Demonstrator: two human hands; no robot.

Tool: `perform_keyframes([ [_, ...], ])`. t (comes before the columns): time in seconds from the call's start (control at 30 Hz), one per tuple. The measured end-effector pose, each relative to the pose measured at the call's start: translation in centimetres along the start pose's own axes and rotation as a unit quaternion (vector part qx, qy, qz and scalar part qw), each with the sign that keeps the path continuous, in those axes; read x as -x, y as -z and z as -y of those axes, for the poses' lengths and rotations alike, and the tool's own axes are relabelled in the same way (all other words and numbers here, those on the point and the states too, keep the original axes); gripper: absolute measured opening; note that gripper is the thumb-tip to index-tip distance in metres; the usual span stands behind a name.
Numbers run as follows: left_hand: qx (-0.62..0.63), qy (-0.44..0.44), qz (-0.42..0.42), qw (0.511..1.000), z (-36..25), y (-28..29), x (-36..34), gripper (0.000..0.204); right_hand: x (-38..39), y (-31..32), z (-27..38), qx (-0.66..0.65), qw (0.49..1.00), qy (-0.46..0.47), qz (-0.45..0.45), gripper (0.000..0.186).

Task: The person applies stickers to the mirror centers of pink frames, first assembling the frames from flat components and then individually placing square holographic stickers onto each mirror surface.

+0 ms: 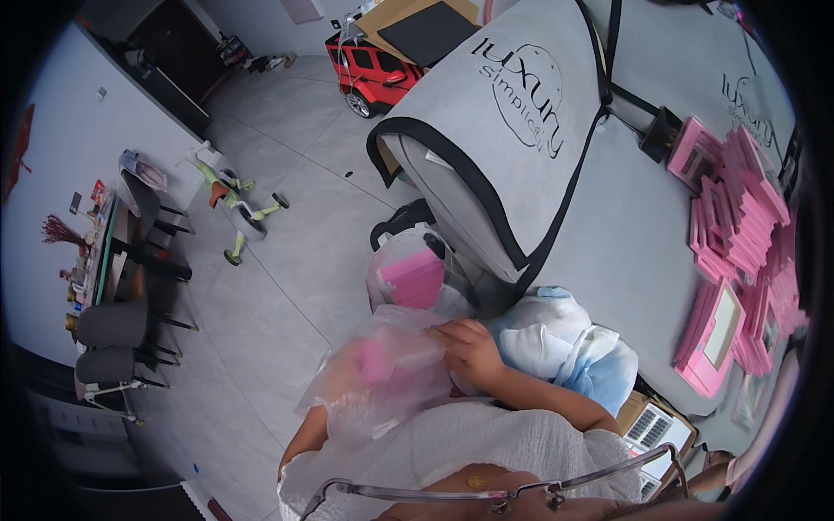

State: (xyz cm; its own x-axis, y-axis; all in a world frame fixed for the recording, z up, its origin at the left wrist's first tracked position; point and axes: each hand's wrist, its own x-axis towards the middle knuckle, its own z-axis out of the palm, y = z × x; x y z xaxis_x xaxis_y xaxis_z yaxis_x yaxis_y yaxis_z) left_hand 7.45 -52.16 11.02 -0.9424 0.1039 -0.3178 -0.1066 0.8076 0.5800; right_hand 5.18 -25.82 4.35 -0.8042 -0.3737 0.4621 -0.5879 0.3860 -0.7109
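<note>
A clear plastic bag (404, 382) lies in front of my body, with a blurry pink thing (373, 360) showing through it. My right hand (471, 352) has its fingers curled on the bag's upper right edge. The film covers my left hand (346, 369), which shows only as a blurred shape, so its fingers cannot be made out. Just beyond stands another clear bag (408, 271) with flat pink items in it. Beside my right forearm rests a white and light-blue bundle of soft cloth (565, 339).
Many pink flat cases (738, 217) are piled on a grey covered surface (608, 243) at the right. A box with white, dark-keyed items (656, 434) sits near my right elbow. Across the floor are a green tricycle (230, 200), a red toy car (373, 74) and dark chairs (113, 326).
</note>
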Motion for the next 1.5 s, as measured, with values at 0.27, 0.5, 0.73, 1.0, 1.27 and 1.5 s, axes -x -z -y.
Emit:
perform_keyframes([
  [0.27,0.036,-0.118,0.015,0.992,-1.3,-1.8,-0.7,0.058,1.3,2.0,-4.0,-0.049,0.934,-0.248,-0.253,0.011],
  [0.5,0.322,-0.286,-0.086,0.899,1.4,-1.6,-1.3,0.065,2.4,7.9,-9.6,0.04,0.891,-0.343,-0.294,0.012],
  [0.73,0.689,-0.183,-0.192,0.674,1.2,-0.6,-3.1,0.06,5.3,5.7,-11.0,0.0,0.936,-0.283,-0.212,0.038],
  [1.0,0.783,-0.212,-0.304,0.499,-3.9,5.4,-5.5,0.059,5.3,3.4,-12.0,-0.268,0.851,-0.403,-0.203,0.025],
  [1.27,0.766,-0.269,-0.328,0.483,3.0,6.7,-3.4,0.065,-1.5,-1.6,-8.8,-0.494,0.784,-0.357,-0.116,0.024],
  [1.5,0.796,-0.277,-0.272,0.464,3.2,4.5,-3.1,0.056,-15.0,-3.6,-6.3,-0.552,0.799,-0.213,-0.106,0.017],
])
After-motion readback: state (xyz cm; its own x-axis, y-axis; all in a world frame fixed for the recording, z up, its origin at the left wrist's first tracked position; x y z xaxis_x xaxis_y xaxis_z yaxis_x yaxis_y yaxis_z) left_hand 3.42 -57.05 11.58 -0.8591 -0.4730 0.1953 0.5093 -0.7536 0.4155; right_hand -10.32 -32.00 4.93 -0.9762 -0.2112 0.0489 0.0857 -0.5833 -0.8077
